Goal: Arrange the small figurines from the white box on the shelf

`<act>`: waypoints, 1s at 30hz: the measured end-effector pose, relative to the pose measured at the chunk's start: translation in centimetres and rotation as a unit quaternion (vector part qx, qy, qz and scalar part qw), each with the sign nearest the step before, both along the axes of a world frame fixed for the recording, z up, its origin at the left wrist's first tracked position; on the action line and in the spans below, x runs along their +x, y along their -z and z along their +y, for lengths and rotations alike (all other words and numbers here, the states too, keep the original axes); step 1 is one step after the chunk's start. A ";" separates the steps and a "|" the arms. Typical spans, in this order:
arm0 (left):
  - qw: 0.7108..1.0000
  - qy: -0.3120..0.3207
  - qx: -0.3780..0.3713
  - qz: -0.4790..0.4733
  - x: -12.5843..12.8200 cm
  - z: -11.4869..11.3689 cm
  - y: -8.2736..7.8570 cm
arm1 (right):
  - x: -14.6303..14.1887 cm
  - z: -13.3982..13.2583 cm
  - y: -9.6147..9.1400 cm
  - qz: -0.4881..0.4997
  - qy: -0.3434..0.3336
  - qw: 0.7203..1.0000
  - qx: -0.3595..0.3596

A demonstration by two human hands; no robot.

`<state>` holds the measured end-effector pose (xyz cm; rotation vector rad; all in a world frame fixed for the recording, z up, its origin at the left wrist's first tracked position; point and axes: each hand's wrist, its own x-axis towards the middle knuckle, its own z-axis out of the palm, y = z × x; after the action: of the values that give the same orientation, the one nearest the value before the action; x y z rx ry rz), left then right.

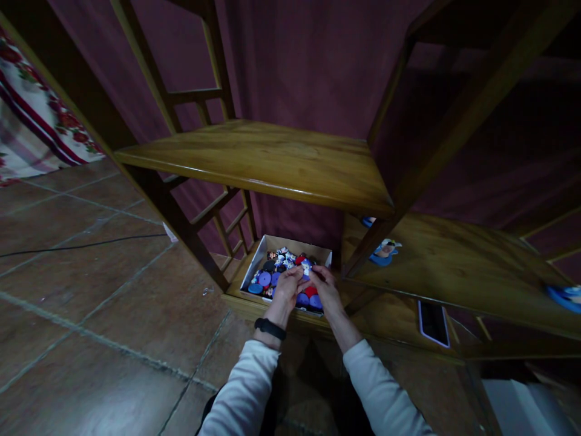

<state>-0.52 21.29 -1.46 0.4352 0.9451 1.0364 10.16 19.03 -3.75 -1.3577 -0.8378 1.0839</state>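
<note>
A shallow white cardboard box (297, 244) stands on the bottom shelf, filled with several small figurines on round purple, blue, red and black bases. Over the box, my left hand (289, 284) and my right hand (325, 283) come together around one small white-and-blue figurine (306, 267). Both hands have their fingers closed on it, my left from the left side and my right from the right. Its lower part is partly hidden by my fingers. A dark band (270, 329) sits on my left wrist.
A wooden shelf board (272, 160) juts out above the box. More figurines on blue bases, such as one figurine (384, 251), stand on the right-hand shelf. A phone-like device (433, 323) lies lower right. A black cable (91, 244) crosses the tiled floor at left.
</note>
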 end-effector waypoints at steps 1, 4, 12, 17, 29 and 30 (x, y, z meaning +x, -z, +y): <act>1.000 -0.003 0.001 0.010 0.0 0.0 -0.1 | 0.1 0.0 0.0 -0.023 0.006 1.000 -0.003; 0.999 -0.004 0.019 0.037 -0.2 -0.1 -0.4 | 0.3 -0.1 -0.1 -0.103 0.011 0.995 0.001; 0.993 0.041 0.081 0.073 -0.4 -0.1 -0.5 | 0.6 -0.2 -1.1 -0.257 0.007 0.966 0.025; 0.987 0.046 0.096 0.124 -0.3 0.4 0.0 | 0.8 -0.4 -1.7 -0.311 -0.033 0.949 0.043; 0.963 -0.022 0.138 0.230 -0.3 -0.1 -0.3 | 0.5 -0.7 -2.5 -0.335 -0.061 0.939 0.044; 0.954 -0.029 0.155 0.254 -0.3 -0.1 -0.4 | 0.3 -0.8 -2.6 -0.332 -0.063 0.940 0.040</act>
<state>-0.84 21.15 -1.07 0.9734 1.2581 1.1560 10.47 18.20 -1.14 -1.6408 -1.4575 0.6641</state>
